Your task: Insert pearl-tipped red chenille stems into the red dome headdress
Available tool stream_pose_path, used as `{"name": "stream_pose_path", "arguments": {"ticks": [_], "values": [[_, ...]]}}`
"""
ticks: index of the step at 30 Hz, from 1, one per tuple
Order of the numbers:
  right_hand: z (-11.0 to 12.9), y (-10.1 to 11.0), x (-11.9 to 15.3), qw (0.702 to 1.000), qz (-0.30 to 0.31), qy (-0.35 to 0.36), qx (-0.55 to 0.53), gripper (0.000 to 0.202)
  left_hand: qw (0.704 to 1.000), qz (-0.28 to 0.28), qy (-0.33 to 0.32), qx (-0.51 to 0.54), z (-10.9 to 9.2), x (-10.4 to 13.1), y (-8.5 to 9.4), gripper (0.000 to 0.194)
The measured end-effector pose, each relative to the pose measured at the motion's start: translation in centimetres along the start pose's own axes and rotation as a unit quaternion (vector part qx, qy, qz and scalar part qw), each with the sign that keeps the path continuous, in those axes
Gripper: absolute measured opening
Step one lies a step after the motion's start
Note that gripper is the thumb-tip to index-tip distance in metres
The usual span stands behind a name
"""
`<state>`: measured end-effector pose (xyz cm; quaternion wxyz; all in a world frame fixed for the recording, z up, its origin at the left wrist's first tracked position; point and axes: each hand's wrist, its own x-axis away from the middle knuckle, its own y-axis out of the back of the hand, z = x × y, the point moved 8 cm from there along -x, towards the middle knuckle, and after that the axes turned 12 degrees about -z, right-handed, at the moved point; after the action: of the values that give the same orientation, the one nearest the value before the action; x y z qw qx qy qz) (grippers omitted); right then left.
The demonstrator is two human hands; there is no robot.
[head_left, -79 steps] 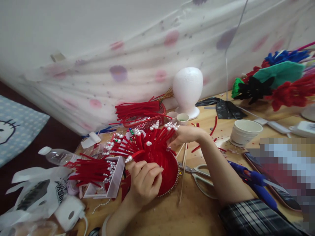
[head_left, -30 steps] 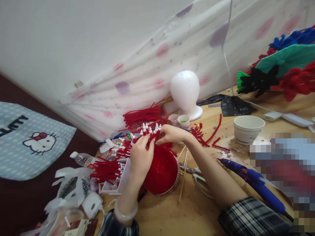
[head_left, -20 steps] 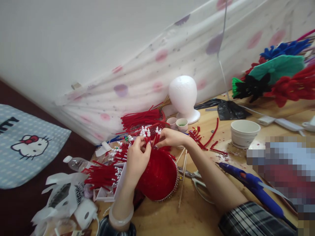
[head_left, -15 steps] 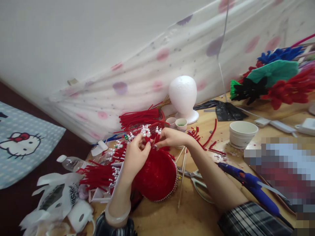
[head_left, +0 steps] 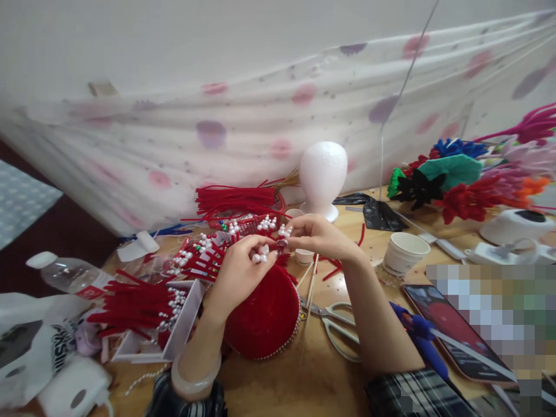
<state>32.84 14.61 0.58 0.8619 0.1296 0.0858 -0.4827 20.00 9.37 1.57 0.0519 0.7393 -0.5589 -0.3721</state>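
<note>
My left hand (head_left: 241, 272) is closed around a pearl-tipped red chenille stem, its white pearl cluster (head_left: 260, 256) showing between thumb and fingers. My right hand (head_left: 319, 236) pinches a dark red piece, which looks like a chenille stem (head_left: 282, 244), close to the left fingertips. Another white pearl cluster (head_left: 285, 231) shows by the right fingers; what it is attached to is hidden. Below both hands lies a round red velvet cap (head_left: 264, 318) edged with small pearls. Behind them stand more red stems topped with pearl clusters (head_left: 267, 222).
A white box (head_left: 186, 324) with pearl-tipped red stems (head_left: 134, 304) lies left, near a plastic bottle (head_left: 72, 275). Scissors (head_left: 341, 330), a glue gun (head_left: 428, 341), a phone (head_left: 460, 336) and a paper cup (head_left: 407, 255) are right. A white foam head (head_left: 324, 176) stands behind.
The view has turned to the right. The pearl cluster in my left hand has tipped from upright to lower, beside the thumb. Both hands remain together above the red cap.
</note>
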Motion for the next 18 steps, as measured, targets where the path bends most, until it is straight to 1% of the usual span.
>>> {"name": "stream_pose_path", "arguments": {"ticks": [2, 4, 10, 18], "values": [[0.34, 0.09, 0.0, 1.0, -0.01, 0.012, 0.024, 0.021, 0.999, 0.008, -0.032, -0.002, -0.35, 0.06, -0.34, 0.012], [0.68, 0.2, -0.02, 0.998, -0.017, 0.027, 0.051, 0.021, 0.999, 0.011, -0.05, -0.015, -0.57, 0.09, -0.64, 0.009], [0.6, 0.72, -0.13, 0.993, -0.023, 0.051, 0.108, 0.02, 0.998, 0.004, -0.059, -0.036, -0.81, 0.06, -0.87, 0.014], [0.68, 0.92, -0.28, 0.994, -0.026, 0.07, 0.083, 0.018, 0.997, 0.001, -0.063, -0.053, -0.78, 0.03, -0.87, 0.015]]}}
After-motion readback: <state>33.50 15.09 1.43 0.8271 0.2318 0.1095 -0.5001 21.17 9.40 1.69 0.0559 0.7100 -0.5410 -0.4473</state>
